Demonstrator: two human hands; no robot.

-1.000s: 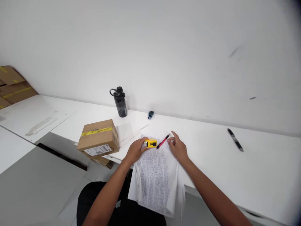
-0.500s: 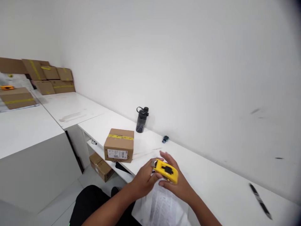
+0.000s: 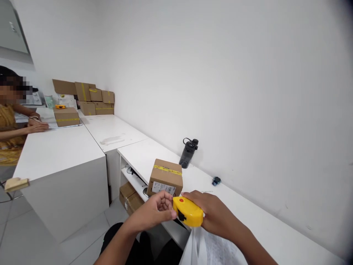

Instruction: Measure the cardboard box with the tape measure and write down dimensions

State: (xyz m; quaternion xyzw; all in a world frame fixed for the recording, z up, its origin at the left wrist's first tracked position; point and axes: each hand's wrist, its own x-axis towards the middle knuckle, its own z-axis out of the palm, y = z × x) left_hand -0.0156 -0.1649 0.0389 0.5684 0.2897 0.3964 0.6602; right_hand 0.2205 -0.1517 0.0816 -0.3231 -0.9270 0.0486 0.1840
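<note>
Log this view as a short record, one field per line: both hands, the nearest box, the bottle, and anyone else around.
Right hand: grips the yellow tape measure
Left hand: fingers curled by the tape measure's left end, contact unclear
Nearest box: cardboard, yellow tape across top, white label on side
Bottle: dark, beyond the box, near the wall
Other person: far left, one hand at papers on a white desk

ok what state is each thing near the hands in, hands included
yellow plastic tape measure: held; whether any blade is out is unclear
right hand: closed around the tape measure
left hand: fingers curled at the tape measure's end; grip unclear
brown cardboard box with yellow tape: closed, taped across the top
dark translucent bottle: upright, capped
white printed paper: creased, partly out of frame
</note>
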